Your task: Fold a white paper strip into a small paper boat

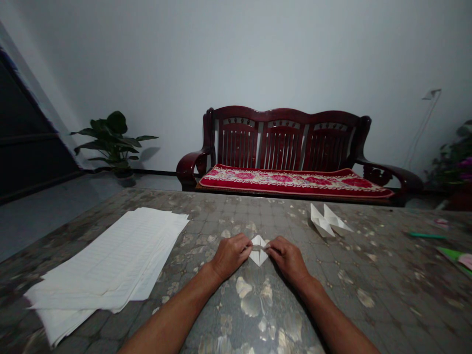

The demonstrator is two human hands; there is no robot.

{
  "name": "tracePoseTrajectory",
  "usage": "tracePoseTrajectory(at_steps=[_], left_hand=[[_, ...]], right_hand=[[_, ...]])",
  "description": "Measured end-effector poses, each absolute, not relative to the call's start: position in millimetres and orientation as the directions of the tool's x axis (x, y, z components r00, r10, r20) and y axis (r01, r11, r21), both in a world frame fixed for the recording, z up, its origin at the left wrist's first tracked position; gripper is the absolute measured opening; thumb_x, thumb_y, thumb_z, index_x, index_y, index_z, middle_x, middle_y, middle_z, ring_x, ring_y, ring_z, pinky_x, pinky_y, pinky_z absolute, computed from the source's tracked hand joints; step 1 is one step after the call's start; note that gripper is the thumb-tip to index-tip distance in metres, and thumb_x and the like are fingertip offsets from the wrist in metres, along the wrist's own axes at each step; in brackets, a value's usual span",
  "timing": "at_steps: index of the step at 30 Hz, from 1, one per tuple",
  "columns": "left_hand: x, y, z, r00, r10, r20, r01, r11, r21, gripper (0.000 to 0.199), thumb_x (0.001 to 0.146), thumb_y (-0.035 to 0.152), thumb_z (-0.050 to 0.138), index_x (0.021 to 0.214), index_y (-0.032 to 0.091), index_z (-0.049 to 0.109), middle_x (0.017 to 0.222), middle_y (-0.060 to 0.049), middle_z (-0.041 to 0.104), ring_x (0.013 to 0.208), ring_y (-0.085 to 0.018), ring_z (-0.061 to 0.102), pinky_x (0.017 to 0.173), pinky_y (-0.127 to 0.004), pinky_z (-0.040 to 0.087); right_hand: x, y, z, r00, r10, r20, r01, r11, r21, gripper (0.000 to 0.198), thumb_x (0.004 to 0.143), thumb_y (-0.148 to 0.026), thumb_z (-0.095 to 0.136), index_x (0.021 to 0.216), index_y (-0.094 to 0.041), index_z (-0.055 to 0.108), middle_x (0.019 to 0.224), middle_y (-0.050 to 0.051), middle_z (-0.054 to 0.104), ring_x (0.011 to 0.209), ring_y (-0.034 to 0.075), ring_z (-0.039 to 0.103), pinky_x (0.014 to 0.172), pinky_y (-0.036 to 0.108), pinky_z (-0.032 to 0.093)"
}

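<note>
A small folded white paper (259, 257), diamond-shaped with creases down its middle, is held just above or on the patterned table (254, 314). My left hand (232, 253) pinches its left corner between thumb and fingers. On the opposite side, my right hand (286, 254) pinches the right corner. A gap shows across the paper's middle, between its upper and lower points. To the right of my right hand stands a folded paper piece (321, 223) with raised pointed flaps; whether it is one piece or two I cannot tell.
A stack of printed paper sheets (114, 255) lies on the left of the table. At the right are a green pen-like stick (427, 236) and a green-and-pink item (457, 258). Behind the table stands a dark red wooden bench (282, 140); a potted plant (114, 140) is at the left.
</note>
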State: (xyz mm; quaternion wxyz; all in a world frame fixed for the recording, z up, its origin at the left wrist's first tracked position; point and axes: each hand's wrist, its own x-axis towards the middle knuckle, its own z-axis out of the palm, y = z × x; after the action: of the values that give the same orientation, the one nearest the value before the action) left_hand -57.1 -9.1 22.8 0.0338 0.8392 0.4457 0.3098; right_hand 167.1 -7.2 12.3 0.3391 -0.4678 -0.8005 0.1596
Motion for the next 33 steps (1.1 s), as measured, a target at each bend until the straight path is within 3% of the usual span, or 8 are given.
tracePoseTrajectory(at_steps=[16,29,33], left_hand=[[-57,-8,18,0.405,0.75,0.523,0.656,-0.637,0.406,0.015,0.088,0.013,0.054,0.079,0.019,0.064,0.075,-0.001,0.065,0.072,-0.013,0.063,0.067,-0.022,0.046],[-53,-6,12,0.408,0.718,0.564,0.728,-0.629,0.274,0.016,0.085,0.008,0.052,0.077,0.019,0.06,0.075,-0.001,0.065,0.071,-0.013,0.064,0.064,-0.021,0.045],[-52,-6,12,0.375,0.738,0.561,0.726,-0.61,0.317,0.016,0.085,0.007,0.052,0.078,0.019,0.06,0.076,0.0,0.064,0.072,-0.013,0.063,0.065,-0.021,0.045]], right_hand=[[166,-7,14,-0.323,0.869,0.374,0.647,0.491,-0.583,0.021,0.094,-0.025,0.054,0.079,-0.021,0.067,0.079,0.002,0.063,0.078,0.018,0.062,0.071,0.026,0.043],[165,-7,11,-0.36,0.84,0.405,0.7,0.531,-0.478,0.03,0.1,-0.031,0.044,0.078,-0.021,0.063,0.079,0.003,0.059,0.076,0.017,0.059,0.069,0.025,0.042],[164,-7,10,-0.354,0.841,0.409,0.705,0.527,-0.474,0.029,0.1,-0.031,0.045,0.079,-0.021,0.062,0.08,0.003,0.058,0.075,0.017,0.058,0.068,0.025,0.041]])
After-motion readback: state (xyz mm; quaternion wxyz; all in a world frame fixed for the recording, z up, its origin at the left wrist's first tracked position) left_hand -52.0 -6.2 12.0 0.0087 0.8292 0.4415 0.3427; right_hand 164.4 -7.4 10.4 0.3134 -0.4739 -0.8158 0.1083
